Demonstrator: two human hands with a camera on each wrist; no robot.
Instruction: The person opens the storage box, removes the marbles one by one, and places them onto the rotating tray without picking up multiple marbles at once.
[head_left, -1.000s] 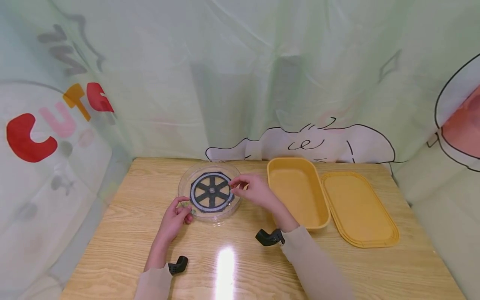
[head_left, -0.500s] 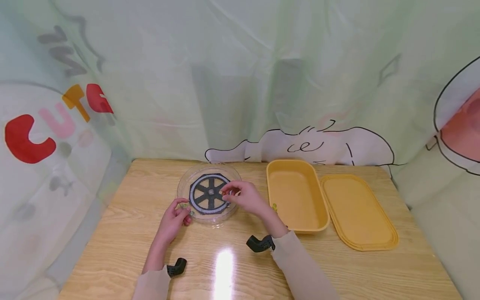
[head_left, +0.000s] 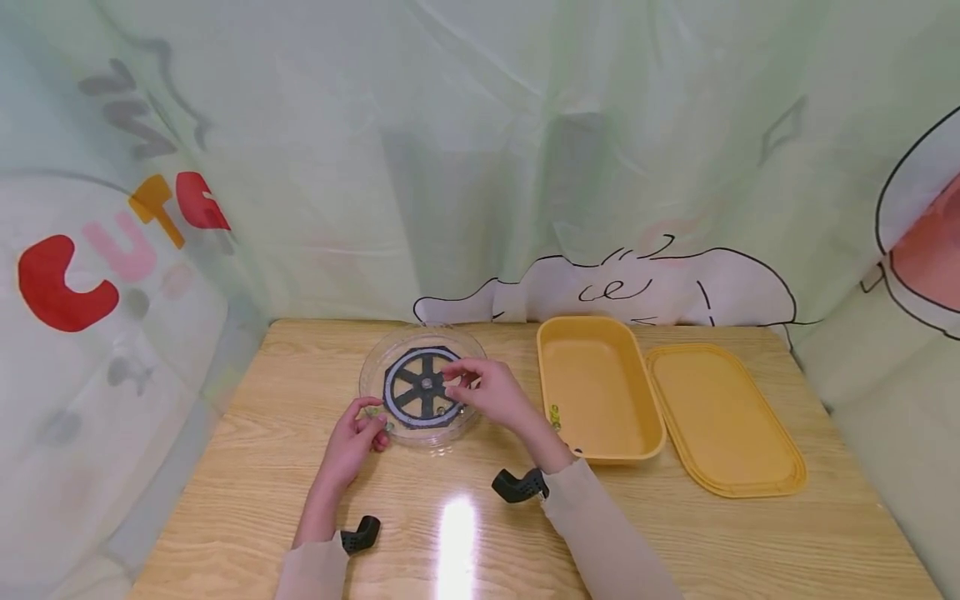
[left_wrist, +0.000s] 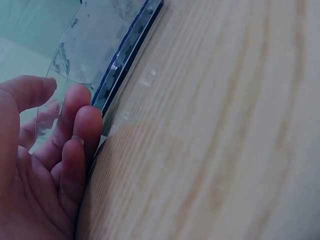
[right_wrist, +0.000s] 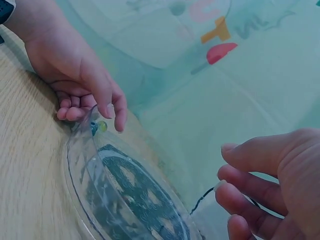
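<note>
Two bare hands were at work on a clear round dish [head_left: 372, 375], which lay flat on the left part of a wooden table [head_left: 247, 467], close to its far edge. The left hand [head_left: 352, 437] had its fingers bent about the dish's near-left rim and gripped it there. The right hand [head_left: 486, 390] hung over the right side of the dish, thumb and fingertips slightly apart and loosely bent, with nothing visible between them; its fingers pointed left, toward the hub.

Being round, the dish had no long axis. Inside it lay a dark wheel [head_left: 427, 385] with a pale ring and six spokes, its face turned up; one pair of spokes ran straight away from the person, the others slantwise. A yellow-green bead [right_wrist: 103, 126] and a teal bead [right_wrist: 94, 128] sat side by side just inside the rim near the left fingers. Another small bead [head_left: 441, 411] lay below the right fingertips.

To the right stood a yellow tub [head_left: 596, 375], its long axis running away from the person, the far end leaning left. Small yellowish pieces [head_left: 555, 417] sat by its left wall. Just beside the tub lay a yellow lid [head_left: 723, 421], slanted more strongly the same way.
</note>
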